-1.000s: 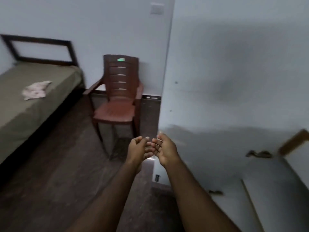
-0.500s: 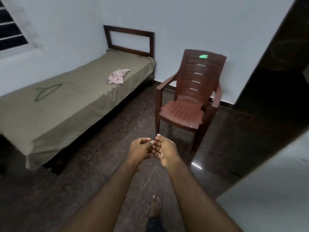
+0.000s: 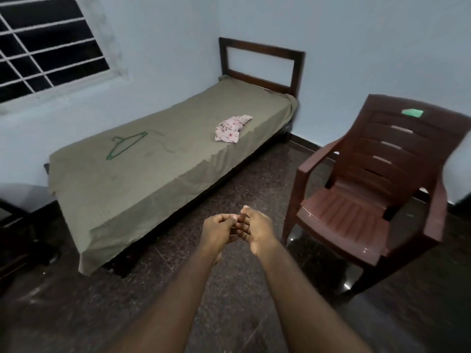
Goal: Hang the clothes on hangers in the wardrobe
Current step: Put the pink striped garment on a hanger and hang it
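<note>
L hand & R hand meet curled, fingertips touching, both empty, short of the bed, where garment & green hanger lie well apart, prob. laid out for pairing next.

Your bed is covered by an olive sheet that hangs over its room-side edge and foot end. A green hanger lies flat near the wall-side edge. A crumpled pale cloth lies well apart from it, by the room-side edge toward the headboard. Off that edge, the dark floor carries a brown chair.
</note>
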Demonstrator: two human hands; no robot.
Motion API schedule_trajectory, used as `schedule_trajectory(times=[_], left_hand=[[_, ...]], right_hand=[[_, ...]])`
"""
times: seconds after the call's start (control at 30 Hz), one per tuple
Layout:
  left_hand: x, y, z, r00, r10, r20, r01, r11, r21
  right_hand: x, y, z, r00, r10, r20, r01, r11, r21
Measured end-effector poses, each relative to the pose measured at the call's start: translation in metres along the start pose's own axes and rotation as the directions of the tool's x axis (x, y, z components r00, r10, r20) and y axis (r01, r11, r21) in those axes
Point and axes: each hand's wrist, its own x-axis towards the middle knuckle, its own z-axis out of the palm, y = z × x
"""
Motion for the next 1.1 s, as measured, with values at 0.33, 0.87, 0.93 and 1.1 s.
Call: schedule_trajectory(times=[0.33, 0.87, 0.93, 1.1], left_hand=[[0.19, 0.047, -0.022, 0.999, -0.038, -0.017, 0.034, 0.984, -0.175], [0.484, 0.173, -0.051, 0.994, -0.107, -0.014, 0.105, 0.986, -0.129], [0.516, 0.182, -0.054, 0.991, -0.109, -0.077, 0.101, 0.99, -0.102], [0.607, 0.201, -0.056, 0.981, -0.15, -0.121, 0.143, 0.988, -0.065]], right_hand=[[0.154, -0.069, 0.091, 0.998, 0.004, 0.063, 0.009, 0.978, -0.211], [0.409, -0.18, 0.238, 1.0, 0.009, -0.006, -0.011, 0.946, -0.325], [0.445, -0.189, 0.249, 0.999, 0.002, -0.033, -0.012, 0.957, -0.289], [0.559, -0.223, 0.27, 0.989, -0.089, -0.118, 0.042, 0.934, -0.354]])
